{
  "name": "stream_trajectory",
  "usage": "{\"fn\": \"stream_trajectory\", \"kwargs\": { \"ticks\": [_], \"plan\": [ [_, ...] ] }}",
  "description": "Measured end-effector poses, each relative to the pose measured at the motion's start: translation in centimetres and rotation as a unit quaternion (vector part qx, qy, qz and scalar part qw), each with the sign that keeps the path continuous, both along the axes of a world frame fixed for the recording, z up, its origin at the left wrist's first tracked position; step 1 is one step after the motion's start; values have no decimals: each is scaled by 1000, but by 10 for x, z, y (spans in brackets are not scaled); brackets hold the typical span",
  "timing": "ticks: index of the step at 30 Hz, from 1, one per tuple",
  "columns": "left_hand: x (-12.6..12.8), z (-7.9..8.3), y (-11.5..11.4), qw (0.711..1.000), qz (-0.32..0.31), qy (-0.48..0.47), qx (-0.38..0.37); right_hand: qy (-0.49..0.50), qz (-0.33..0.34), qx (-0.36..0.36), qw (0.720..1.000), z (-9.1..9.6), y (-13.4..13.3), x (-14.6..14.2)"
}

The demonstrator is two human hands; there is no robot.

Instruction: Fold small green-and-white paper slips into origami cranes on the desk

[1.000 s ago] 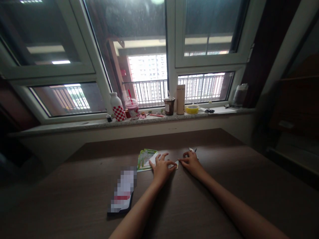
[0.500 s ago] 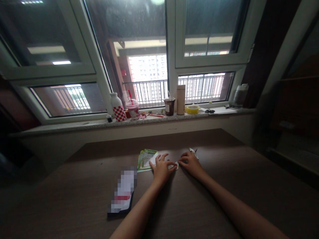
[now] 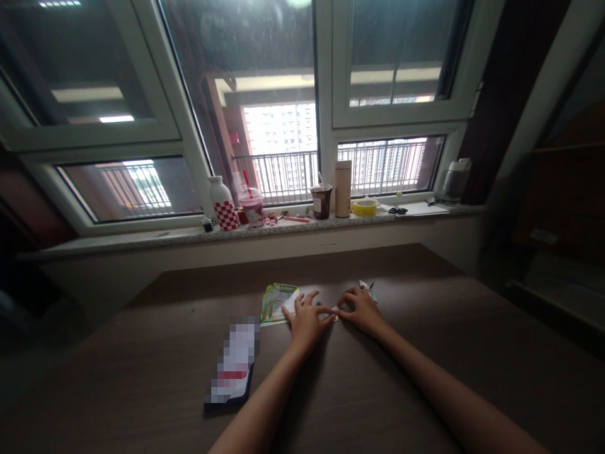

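My left hand (image 3: pixel 308 323) pinches a small pale paper piece (image 3: pixel 336 316) between thumb and index finger just above the brown table (image 3: pixel 378 391), its other fingers spread. From the other side, my right hand (image 3: pixel 363 311) has thumb and fingertips closed at the same piece; most of it is hidden by the fingers. Green-and-white printed sheets (image 3: pixel 273 306) lie overlapping beside my left hand, with a white corner under its fingers. Behind my right hand rests a small crumpled-looking printed scrap (image 3: pixel 367 289) with a dark thin part.
A dark-edged phone-like object (image 3: pixel 230 366), blurred on top, lies left of my left forearm. Along the windowsill (image 3: pixel 278 228) stand a checkered bottle (image 3: pixel 224 208), a pink drink cup (image 3: pixel 251 208), a dark cup (image 3: pixel 322 202), a beige flask (image 3: pixel 343 189), yellow tape (image 3: pixel 365 208) and scissors (image 3: pixel 397 210).
My right hand has moved slightly left, and its fingertips now meet the small paper piece at my left fingers. My left hand has stayed in place.
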State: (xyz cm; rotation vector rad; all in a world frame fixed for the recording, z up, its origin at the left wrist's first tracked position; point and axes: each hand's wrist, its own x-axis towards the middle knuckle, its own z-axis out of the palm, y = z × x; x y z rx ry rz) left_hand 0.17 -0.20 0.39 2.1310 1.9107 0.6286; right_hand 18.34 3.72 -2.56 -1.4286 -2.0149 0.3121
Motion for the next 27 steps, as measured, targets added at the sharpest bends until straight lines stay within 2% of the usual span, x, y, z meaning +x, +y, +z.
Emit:
{"fn": "stream_trajectory", "kwargs": {
  "ticks": [12, 20, 24, 27],
  "plan": [
    [-1, -1, -1, 1000, 0, 16, -1, -17, 13, -10, 1000, 5, -6, 1],
    [-1, -2, -1, 1000, 4, 16, 7, 5, 34, 1, 999, 1, -7, 6],
    [-1, -2, -2, 1000, 4, 13, 7, 39, 16, -8, 999, -1, -5, 6],
    [-1, -1, -2, 1000, 5, 11, 7, 27, 10, 1, 1000, -1, -4, 3]
  ]
}}
